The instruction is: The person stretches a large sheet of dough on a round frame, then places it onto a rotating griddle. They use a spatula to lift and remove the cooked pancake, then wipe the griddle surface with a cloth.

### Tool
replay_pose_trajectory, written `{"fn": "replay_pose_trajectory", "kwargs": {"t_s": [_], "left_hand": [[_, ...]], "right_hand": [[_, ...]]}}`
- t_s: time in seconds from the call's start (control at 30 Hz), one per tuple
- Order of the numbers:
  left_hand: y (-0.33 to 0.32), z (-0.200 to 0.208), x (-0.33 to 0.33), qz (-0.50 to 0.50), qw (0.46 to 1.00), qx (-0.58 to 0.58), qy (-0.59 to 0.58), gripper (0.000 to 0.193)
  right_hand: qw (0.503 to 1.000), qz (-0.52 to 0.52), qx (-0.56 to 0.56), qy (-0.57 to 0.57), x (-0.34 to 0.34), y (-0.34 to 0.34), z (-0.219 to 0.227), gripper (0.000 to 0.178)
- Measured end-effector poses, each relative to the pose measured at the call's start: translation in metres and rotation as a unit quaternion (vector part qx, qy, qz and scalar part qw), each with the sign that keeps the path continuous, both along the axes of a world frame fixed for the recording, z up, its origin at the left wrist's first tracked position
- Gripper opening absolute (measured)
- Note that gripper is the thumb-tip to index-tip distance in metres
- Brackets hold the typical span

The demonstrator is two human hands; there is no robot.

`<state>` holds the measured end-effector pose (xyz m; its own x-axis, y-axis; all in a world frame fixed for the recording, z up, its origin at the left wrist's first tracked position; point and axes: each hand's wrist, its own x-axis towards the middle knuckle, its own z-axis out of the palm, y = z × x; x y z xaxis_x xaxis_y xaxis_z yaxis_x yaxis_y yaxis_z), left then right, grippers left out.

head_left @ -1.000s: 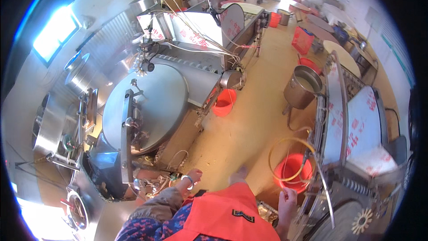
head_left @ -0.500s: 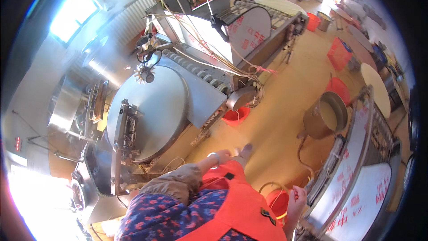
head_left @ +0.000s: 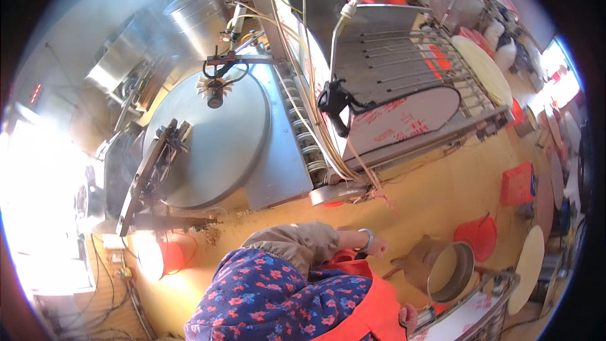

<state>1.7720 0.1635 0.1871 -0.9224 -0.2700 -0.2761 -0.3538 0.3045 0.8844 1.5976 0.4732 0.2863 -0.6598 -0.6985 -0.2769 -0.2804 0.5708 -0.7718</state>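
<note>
OK so the whole view is swinging round to the right compared with half a second ago, and I'm reading that as the person turning mid-walk rather than handling anything. Starting at the left, a red bucket is standing on the floor, and the big round metal plate is sitting past it. Mid-frame, the left hand is hanging over the floor with a bracelet on the wrist; its fingers are looking loosely curled with nothing showing in them, but I can't tell how far open. The right hand is curling in low by the apron, and I can't tell if it's gripping anything. The metal pot is now appearing much nearer the left hand, just to its right but apart, and a second bucket is standing beside it.
</note>
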Motion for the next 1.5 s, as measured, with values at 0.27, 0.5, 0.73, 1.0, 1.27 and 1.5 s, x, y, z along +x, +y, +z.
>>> {"fn": "replay_pose_trajectory", "kwargs": {"t_s": [0.27, 0.5, 0.73, 1.0, 1.27, 1.5], "left_hand": [[-0.009, 0.024, 0.092, 0.261, 0.962, -0.004, -0.087, 0.033], [0.193, 0.026, 0.233, 0.715, 0.634, 0.119, -0.271, 0.038], [0.42, -0.011, 0.251, 0.803, 0.452, 0.187, -0.34, 0.032], [0.529, -0.017, 0.292, 0.887, 0.276, 0.302, -0.214, 0.033], [0.581, 0.02, 0.417, 0.949, 0.198, 0.195, -0.152, 0.034], [0.592, 0.058, 0.524, 0.975, 0.173, 0.119, -0.066, 0.032]], "right_hand": [[0.97, 0.239, -0.041, -0.008, -0.066, -0.149, 0.043, 0.017], [0.873, 0.488, -0.014, 0.007, -0.044, -0.276, 0.053, 0.018], [0.733, 0.679, -0.024, -0.036, 0.087, -0.289, 0.066, 0.016], [0.599, 0.8, -0.017, -0.017, 0.29, -0.236, 0.081, 0.017], [0.477, 0.878, -0.01, -0.049, 0.524, -0.14, 0.105, 0.015], [0.323, 0.94, -0.01, -0.114, 0.702, -0.067, 0.116, 0.016]]}}
